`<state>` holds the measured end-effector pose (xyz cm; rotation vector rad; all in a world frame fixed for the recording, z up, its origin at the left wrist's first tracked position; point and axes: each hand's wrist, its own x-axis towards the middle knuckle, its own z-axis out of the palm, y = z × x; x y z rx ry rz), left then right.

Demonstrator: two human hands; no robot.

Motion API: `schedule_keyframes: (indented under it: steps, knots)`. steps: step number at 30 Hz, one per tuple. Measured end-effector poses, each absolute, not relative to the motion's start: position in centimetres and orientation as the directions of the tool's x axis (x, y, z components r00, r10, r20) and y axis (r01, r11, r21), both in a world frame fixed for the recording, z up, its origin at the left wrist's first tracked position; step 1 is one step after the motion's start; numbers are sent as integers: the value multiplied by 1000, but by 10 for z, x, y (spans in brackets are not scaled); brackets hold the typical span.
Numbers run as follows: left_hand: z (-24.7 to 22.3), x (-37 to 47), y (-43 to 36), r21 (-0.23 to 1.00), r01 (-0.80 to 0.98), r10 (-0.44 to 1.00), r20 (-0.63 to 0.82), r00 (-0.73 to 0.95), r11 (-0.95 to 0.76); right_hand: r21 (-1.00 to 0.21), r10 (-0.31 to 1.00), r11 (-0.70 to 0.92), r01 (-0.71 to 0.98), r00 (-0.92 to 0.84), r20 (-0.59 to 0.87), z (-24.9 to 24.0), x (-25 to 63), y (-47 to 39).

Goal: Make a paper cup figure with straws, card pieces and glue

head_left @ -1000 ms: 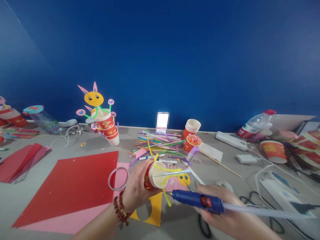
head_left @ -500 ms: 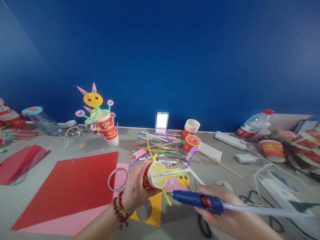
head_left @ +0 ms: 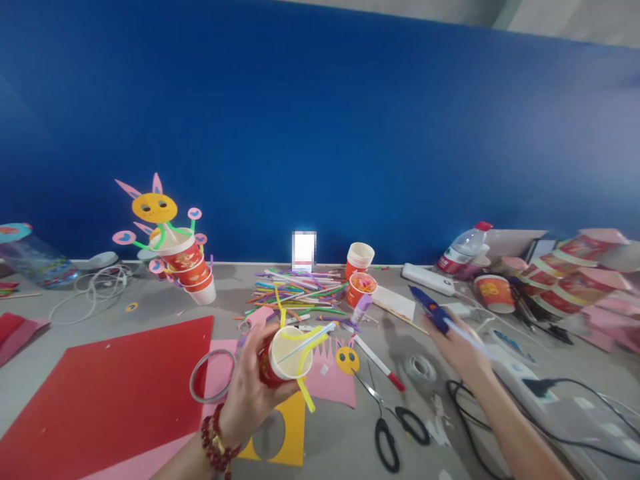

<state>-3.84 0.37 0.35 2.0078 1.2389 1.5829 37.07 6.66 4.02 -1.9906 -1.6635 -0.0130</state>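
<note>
A red-and-white paper cup (head_left: 291, 353) sits in the grip of my left hand (head_left: 245, 387), its open mouth tilted toward me. Yellow pipe cleaners (head_left: 307, 395) stick out of the cup's sides, and a pale straw lies across its mouth. My right hand (head_left: 460, 347), over the right part of the table, grips a blue hot glue gun (head_left: 430, 309) with its nozzle pointing up and left. Between the hands lie a yellow rabbit face (head_left: 347, 360) on pink paper, black-handled scissors (head_left: 382, 408) and a red-capped marker (head_left: 377, 361).
A rabbit figure of stacked cups (head_left: 187, 263) stands at the left, behind red paper (head_left: 120, 393). Pipe cleaners (head_left: 295, 293) are heaped at the back middle. Stacked cups (head_left: 359, 257), a bottle (head_left: 463, 250), a tape roll (head_left: 420, 368) and black cables (head_left: 465, 427) lie rightward.
My right hand has carried the glue gun away from the cup, to the right and back. The scissors and tape roll now show fully. The view has turned right; my left hand still holds the cup.
</note>
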Motion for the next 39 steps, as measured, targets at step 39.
schedule_keyframes:
  steps: [39]
  knots:
    - [2,-30,2,735,364,803,593,63,-572,-588,755,656,473,-432,494,63,168,-5]
